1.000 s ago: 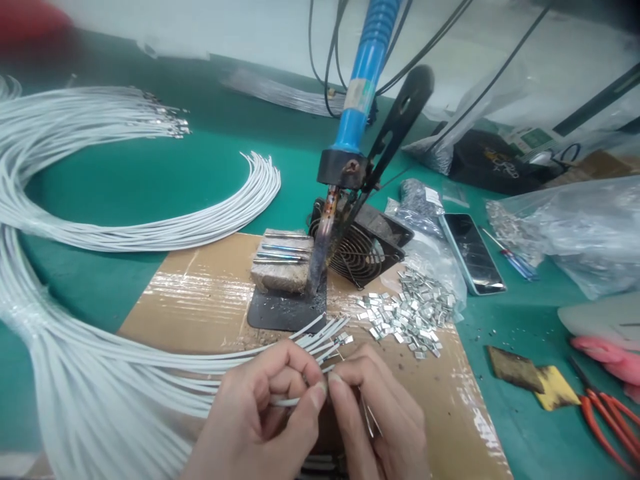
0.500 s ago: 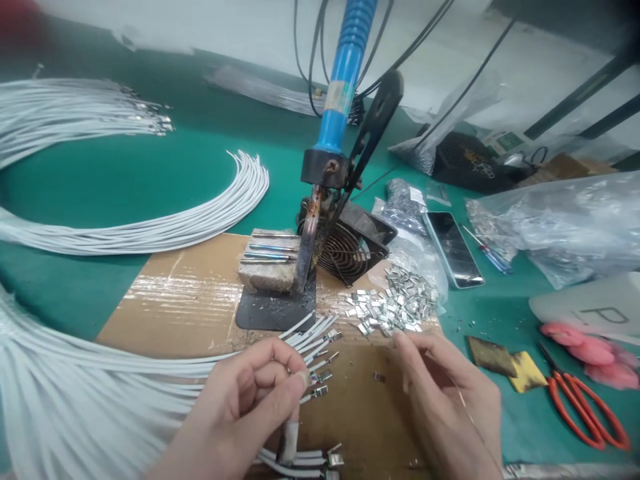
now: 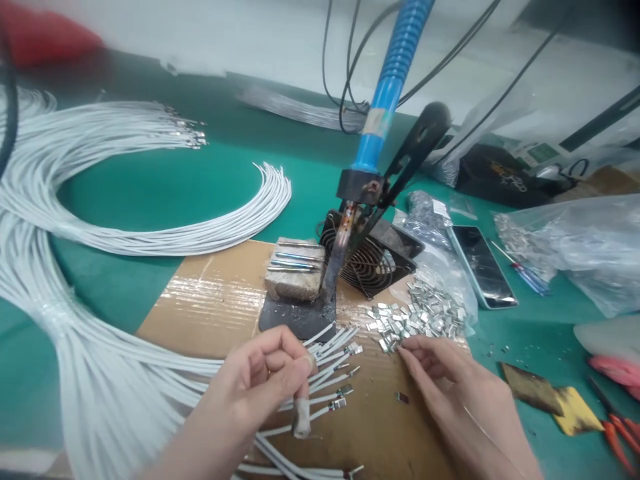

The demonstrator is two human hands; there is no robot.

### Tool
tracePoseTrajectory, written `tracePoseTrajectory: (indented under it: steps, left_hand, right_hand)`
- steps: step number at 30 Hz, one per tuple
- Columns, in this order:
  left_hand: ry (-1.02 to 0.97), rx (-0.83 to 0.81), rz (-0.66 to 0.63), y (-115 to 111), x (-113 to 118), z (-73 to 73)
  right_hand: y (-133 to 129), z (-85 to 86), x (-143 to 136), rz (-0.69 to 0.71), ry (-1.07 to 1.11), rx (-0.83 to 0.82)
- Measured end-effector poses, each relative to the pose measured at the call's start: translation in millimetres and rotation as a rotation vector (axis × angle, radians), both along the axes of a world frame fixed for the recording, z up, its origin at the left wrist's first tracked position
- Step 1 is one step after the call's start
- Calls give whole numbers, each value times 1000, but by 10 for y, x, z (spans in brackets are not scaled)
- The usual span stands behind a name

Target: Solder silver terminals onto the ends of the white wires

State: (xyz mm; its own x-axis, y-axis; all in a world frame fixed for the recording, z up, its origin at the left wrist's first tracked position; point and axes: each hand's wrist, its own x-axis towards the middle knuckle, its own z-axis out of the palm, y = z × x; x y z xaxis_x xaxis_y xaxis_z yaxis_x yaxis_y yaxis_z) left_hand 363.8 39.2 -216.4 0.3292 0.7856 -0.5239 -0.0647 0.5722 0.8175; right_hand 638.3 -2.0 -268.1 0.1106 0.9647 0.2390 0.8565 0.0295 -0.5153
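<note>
Bright, even overhead light; glare on the taped cardboard [image 3: 210, 300]; soft shadows; blurred, curved wide-angle edges

Scissors [image 3: 617, 437] cut off at right edge

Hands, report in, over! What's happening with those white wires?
Left hand pinching thin white wires. Right hand open, fingers at pile of small silver metal clips. Nothing between them.
</note>
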Motion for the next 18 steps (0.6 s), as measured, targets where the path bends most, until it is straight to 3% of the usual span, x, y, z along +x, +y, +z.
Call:
tracePoseTrajectory:
  steps: [5,10,18]
  left_hand:
    - [65,124,138,109,-128,-11]
    - [33,87,184,92,-157,63]
    - [-34,7,163,-76,-91,42]
  right_hand:
    - [6,2,94,31,42,-38]
    - [-61,-29,91,-104,144,-31]
    - [-237,35,-310,-214,426,-28]
